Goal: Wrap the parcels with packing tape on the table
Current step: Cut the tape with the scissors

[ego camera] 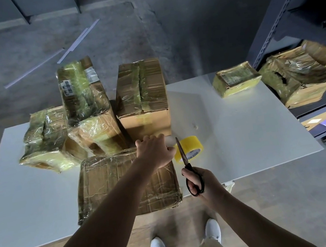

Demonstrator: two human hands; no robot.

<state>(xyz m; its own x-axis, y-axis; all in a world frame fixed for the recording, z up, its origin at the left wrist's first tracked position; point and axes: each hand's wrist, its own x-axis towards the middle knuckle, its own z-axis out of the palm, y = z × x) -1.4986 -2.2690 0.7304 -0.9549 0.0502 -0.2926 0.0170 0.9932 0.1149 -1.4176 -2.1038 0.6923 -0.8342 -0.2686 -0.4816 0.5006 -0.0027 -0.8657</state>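
A flat cardboard parcel (112, 184) wrapped in clear tape lies at the table's near edge. My left hand (153, 152) rests on its far right corner, fingers curled over the far edge. Just right of it stands a yellow roll of packing tape (192, 148). My right hand (199, 183) grips the handles of dark scissors (182, 154), whose closed blades point away across the roll. Whether the left fingers pinch a strip of tape is hidden.
Three taped boxes stand behind the parcel: one at the left (44, 139), a tall one (85, 104) and one in the middle (144, 98). A small taped parcel (235, 78) sits far right on the white table (242, 133). A metal shelf (305, 75) holds a torn box.
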